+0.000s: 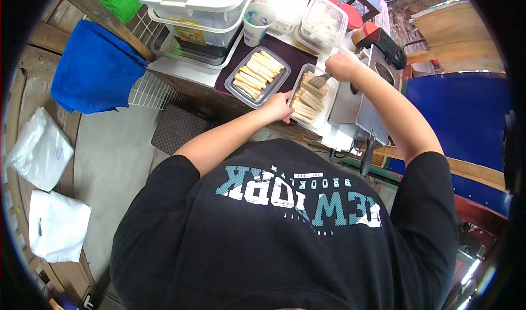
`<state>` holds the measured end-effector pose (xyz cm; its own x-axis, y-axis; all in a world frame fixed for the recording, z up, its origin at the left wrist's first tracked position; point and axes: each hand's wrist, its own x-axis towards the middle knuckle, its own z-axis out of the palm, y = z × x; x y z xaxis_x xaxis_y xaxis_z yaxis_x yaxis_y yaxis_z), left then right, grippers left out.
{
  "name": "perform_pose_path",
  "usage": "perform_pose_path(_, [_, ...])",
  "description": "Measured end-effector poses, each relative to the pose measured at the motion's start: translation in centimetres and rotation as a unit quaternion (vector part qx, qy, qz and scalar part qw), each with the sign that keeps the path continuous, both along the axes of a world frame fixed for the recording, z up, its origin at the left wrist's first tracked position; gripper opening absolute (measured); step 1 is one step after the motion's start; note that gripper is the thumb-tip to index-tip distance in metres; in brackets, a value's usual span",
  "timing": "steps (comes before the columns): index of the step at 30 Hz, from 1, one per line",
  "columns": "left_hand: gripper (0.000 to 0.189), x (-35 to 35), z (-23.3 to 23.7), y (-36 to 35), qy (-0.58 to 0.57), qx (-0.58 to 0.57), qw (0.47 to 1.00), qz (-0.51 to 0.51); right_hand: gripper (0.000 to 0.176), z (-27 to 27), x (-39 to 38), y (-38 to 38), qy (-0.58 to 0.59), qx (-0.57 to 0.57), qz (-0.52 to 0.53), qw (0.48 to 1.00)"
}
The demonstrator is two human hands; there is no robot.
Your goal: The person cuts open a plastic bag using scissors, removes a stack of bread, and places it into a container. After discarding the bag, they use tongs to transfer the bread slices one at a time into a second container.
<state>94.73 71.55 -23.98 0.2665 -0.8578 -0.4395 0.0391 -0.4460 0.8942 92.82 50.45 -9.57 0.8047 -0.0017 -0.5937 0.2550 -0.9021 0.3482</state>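
Observation:
My right hand [344, 66] is closed around a metal utensil [319, 81] with a flared, slotted end. That end rests on the pale rolled sticks [308, 100] piled in the right plastic tub [322, 117]. My left hand [278, 108] grips the near-left rim of this tub, fingers curled at its edge. Just left of it stands a second clear tub [234, 90], with browner rolled sticks [256, 75] laid in rows. Both tubs are without lids. The utensil's exact kind is hard to make out, as my hand covers its handle.
A metal cooker [348, 110] with a black handle [368, 155] stands close on the right. A paper cup [257, 25], a lidded tub [323, 22] and stacked storage boxes [200, 19] line the back. Blue cloth [101, 66] hangs at left.

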Motion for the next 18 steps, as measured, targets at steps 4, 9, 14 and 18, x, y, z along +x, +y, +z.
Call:
perform_pose_path(4, [0.060,0.1,0.4,0.2,-0.006,-0.013,1.000,0.006,0.008,-1.3,-2.2,5.2,-0.025,-0.040,0.092,0.995])
perform_pose_path(9, [0.059,0.0,-0.4,0.1,-0.008,-0.020,1.000,0.017,0.007,-0.1,-3.7,6.6,-0.052,-0.055,0.054,0.996])
perform_pose_path(14, [0.056,-0.1,-0.5,0.1,-0.008,-0.017,1.000,0.017,0.009,-1.5,-5.5,3.1,-0.085,-0.026,0.003,0.996])
perform_pose_path(18, [0.056,0.0,-0.6,0.1,-0.008,-0.020,1.000,0.009,0.010,-0.5,-2.5,1.9,-0.036,-0.021,0.013,0.999])
